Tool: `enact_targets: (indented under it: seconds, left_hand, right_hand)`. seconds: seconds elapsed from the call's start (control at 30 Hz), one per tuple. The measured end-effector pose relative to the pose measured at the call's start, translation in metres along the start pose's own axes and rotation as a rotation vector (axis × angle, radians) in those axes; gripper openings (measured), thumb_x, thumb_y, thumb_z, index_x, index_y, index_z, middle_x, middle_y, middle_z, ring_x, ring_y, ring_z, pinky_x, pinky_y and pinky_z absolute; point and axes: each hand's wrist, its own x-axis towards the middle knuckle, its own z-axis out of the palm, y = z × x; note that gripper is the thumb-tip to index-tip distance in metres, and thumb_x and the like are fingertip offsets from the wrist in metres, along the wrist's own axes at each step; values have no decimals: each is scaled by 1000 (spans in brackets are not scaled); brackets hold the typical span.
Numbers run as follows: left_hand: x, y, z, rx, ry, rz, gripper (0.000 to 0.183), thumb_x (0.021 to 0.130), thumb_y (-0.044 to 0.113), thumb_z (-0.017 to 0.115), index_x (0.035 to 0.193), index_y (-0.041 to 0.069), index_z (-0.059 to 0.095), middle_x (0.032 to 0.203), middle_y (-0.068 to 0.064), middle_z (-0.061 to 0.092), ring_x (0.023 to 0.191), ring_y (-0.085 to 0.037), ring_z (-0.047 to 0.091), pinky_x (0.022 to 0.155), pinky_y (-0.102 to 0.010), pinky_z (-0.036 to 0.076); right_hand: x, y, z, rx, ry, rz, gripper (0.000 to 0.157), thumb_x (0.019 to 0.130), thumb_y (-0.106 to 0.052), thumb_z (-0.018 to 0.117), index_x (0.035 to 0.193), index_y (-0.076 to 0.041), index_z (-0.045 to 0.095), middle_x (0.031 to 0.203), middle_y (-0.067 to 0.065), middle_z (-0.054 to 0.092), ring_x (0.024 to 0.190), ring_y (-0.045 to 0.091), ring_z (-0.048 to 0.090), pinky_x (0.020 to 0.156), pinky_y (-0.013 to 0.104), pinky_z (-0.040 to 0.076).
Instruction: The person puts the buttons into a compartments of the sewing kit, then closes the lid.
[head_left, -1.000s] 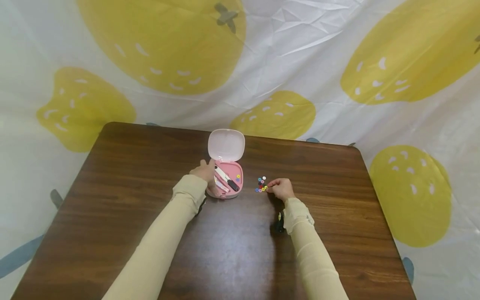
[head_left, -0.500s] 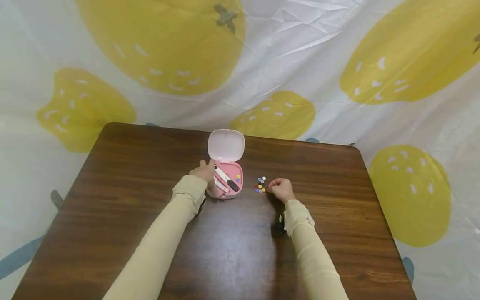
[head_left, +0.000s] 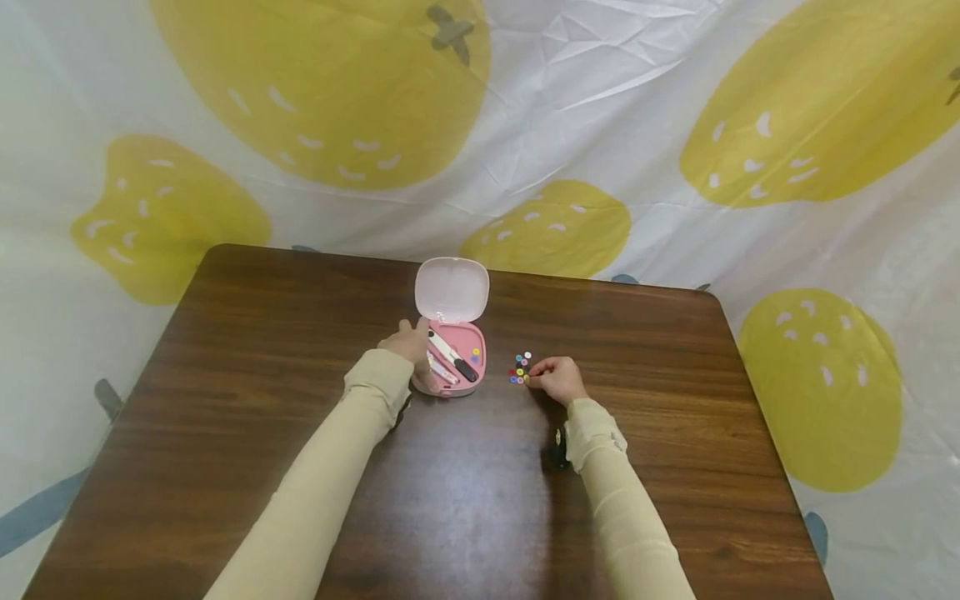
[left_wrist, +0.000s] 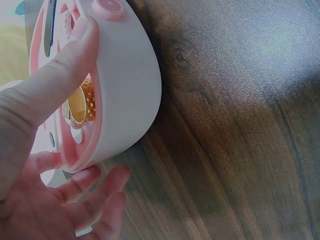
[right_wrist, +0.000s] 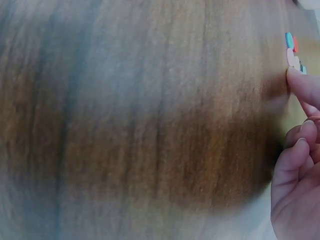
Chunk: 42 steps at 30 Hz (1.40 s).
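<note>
My left hand (head_left: 406, 343) holds the near left side of an open pink and white sewing box (head_left: 465, 335); its thumb (left_wrist: 80, 45) lies over the rim and its fingers reach round the side. Inside the box are a white and black tool (head_left: 452, 354), a gold thimble (left_wrist: 82, 105) and a yellow button (head_left: 476, 352). To the right of the box, my right hand (head_left: 559, 380) has its fingertips together at a yellow button (head_left: 527, 377) at the right end of the lowest row of small coloured buttons (head_left: 521, 359). The fingers partly hide that button.
The box's pale lid (head_left: 452, 289) stands raised at the back. Brown wooden table (head_left: 480, 483) surrounds everything, ending at a rounded far edge before a lemon-printed curtain (head_left: 322, 100). A dark wrist device (head_left: 559, 447) sits at the right cuff.
The right hand has shifted slightly left, onto the button group. One yellow button and a red one now sit further left than a second ago. The left hand stays on the box.
</note>
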Motion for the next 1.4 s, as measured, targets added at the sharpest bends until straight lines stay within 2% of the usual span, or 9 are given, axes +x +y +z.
enact_targets:
  seconds: [0.1, 0.33, 0.47, 0.53, 0.6, 0.8, 0.87, 1.1, 1.4]
  left_hand:
    - [2, -1, 1, 0, 1, -1, 112, 50, 26, 89, 139, 13, 21, 130, -21, 27, 97, -37, 49, 82, -48, 45]
    - [6, -2, 1, 16, -4, -2, 115, 51, 28, 89, 141, 13, 18, 135, -23, 24, 105, -40, 48, 86, -50, 43]
    - [9, -3, 1, 41, 1, 19, 118, 51, 29, 88, 142, 11, 15, 135, -25, 25, 108, -42, 47, 88, -52, 41]
    - [9, -4, 1, 30, -6, 11, 118, 52, 28, 88, 142, 11, 15, 136, -25, 23, 109, -42, 46, 89, -52, 41]
    - [6, -3, 0, 22, -10, 4, 117, 52, 28, 88, 142, 12, 15, 136, -24, 23, 108, -41, 46, 88, -51, 41]
    - [-3, 2, -3, -9, -24, -18, 114, 55, 26, 87, 143, 13, 15, 138, -23, 21, 109, -39, 46, 90, -50, 41]
    - [-7, 4, -5, -6, -22, -13, 113, 56, 25, 86, 143, 13, 15, 139, -23, 21, 110, -39, 45, 90, -49, 41]
    - [-12, 5, -7, 22, -4, 21, 112, 56, 27, 87, 142, 11, 17, 137, -26, 23, 109, -41, 47, 89, -48, 42]
    - [-10, 2, -7, 8, -16, 22, 111, 57, 27, 86, 142, 12, 16, 136, -23, 23, 109, -38, 47, 90, -47, 41]
  right_hand:
    - [18, 27, 8, -14, -16, -42, 12, 67, -10, 74, 73, 0, 69, 59, 0, 59, 50, 4, 41, 51, 24, 36]
    - [159, 249, 82, -92, -22, -11, 22, 55, -35, 83, 66, -20, 69, 64, -5, 64, 58, 15, 52, 46, 29, 37]
    - [189, 300, 99, -98, -16, -19, 30, 50, -44, 84, 66, -23, 69, 65, -6, 65, 58, 14, 53, 45, 29, 39]
    - [182, 288, 95, -79, -10, -22, 27, 51, -42, 84, 65, -23, 69, 63, -6, 64, 56, 15, 53, 44, 29, 39]
    - [157, 246, 82, -65, 11, -31, 20, 55, -33, 83, 63, -22, 68, 61, -6, 63, 54, 14, 53, 44, 29, 40]
    - [39, 28, 16, 41, -18, -60, 7, 70, -1, 66, 67, 4, 65, 61, 5, 62, 52, 9, 47, 47, 23, 36]
    - [20, -19, 4, 65, -54, -6, 10, 74, 0, 65, 72, 10, 63, 60, 7, 60, 49, 7, 46, 47, 22, 35]
    - [29, -53, 15, 148, -69, -37, 13, 76, -6, 69, 76, 7, 66, 48, -7, 45, 43, 4, 37, 43, 19, 32]
    - [40, -73, 43, 171, -68, 2, 13, 74, -5, 70, 76, 7, 66, 49, -6, 44, 44, 6, 39, 42, 18, 33]
